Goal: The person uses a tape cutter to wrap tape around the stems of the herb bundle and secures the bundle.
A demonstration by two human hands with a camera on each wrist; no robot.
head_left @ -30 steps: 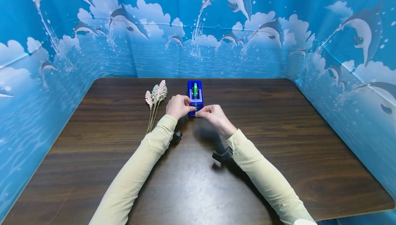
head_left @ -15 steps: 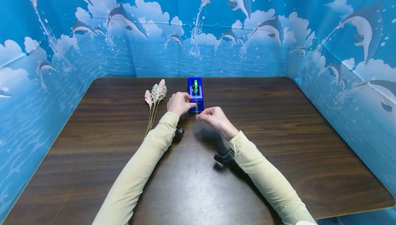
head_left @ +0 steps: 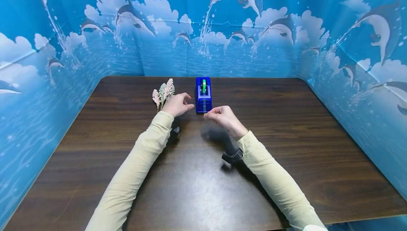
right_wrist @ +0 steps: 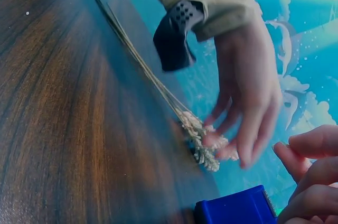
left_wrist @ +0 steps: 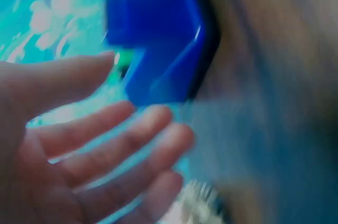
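A blue tape dispenser [head_left: 199, 104] with a green roll core [head_left: 204, 86] stands near the table's back edge. Just left of it, my left hand [head_left: 176, 104] hovers with spread, relaxed fingers and holds nothing; the left wrist view shows the gap to the dispenser [left_wrist: 158, 20]. My right hand [head_left: 224, 118] is at the dispenser's front end, thumb and forefinger pinched on a clear tape strip. That strip is barely visible in the head view, and in the right wrist view only a tiny bit shows at the fingertips of the right hand [right_wrist: 316, 174].
Artificial flower stems [head_left: 167, 89], pink and pale green, lie left of the dispenser, partly behind the left hand and sleeve. Black wrist straps [head_left: 233, 156] hang below the sleeves. A dolphin-print curtain [head_left: 178, 59] encloses the dark wooden table [head_left: 318, 146].
My left hand has let go of the dispenser and moved left, its fingers opening. My right hand drew the tape toward the front and stays pinched near the dispenser's front end.
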